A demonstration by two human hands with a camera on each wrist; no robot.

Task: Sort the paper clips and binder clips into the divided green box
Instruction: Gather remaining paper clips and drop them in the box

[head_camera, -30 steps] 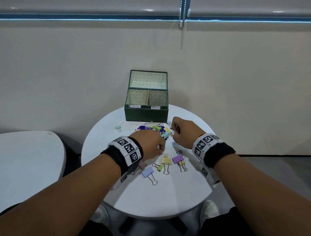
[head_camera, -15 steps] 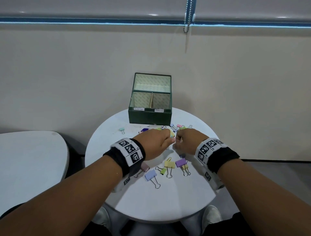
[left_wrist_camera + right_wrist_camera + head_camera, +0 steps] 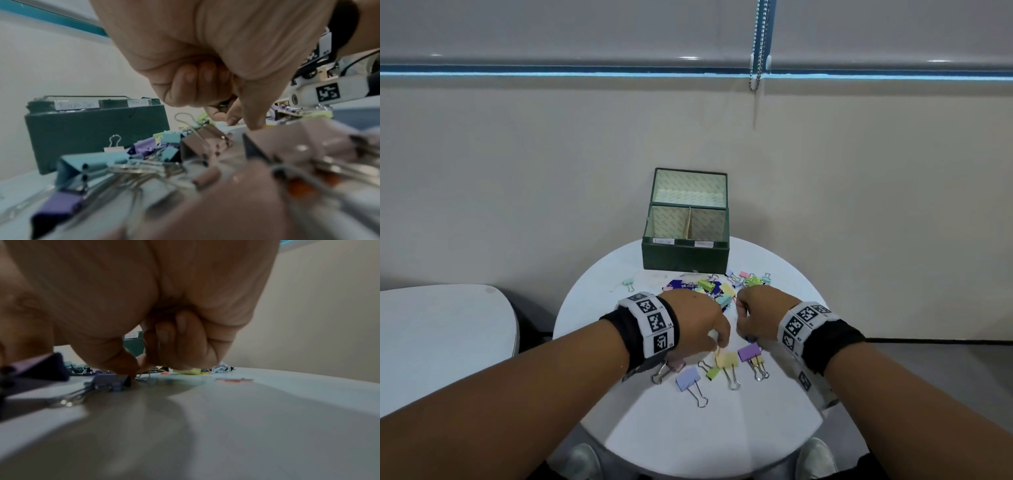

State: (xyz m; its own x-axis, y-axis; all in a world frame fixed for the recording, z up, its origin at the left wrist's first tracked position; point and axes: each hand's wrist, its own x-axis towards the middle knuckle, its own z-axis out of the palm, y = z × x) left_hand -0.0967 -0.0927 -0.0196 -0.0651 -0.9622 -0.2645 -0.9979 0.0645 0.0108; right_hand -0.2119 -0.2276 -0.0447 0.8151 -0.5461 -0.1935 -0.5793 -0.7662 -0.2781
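Both hands, left hand (image 3: 697,325) and right hand (image 3: 758,317), curl over scattered binder clips (image 3: 726,361); whether either grips anything is unclear.

box labels (image 3: 683,242) unreadable, near clips (image 3: 308,162) blurred

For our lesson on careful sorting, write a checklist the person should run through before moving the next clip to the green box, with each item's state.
1. Green box open, both front sections reachable: ok.
2. Labels on the front rim readable: not ok, too blurred.
3. Left hand has a firm hold on one clip: cannot tell; its fingers reach down at the yellow binder clip.
4. Right hand has a clip: cannot tell; fingers curled low over the table.
5. Path to the box free: ok, only loose clips lie between.
6. Box sections already hold clips: cannot tell.
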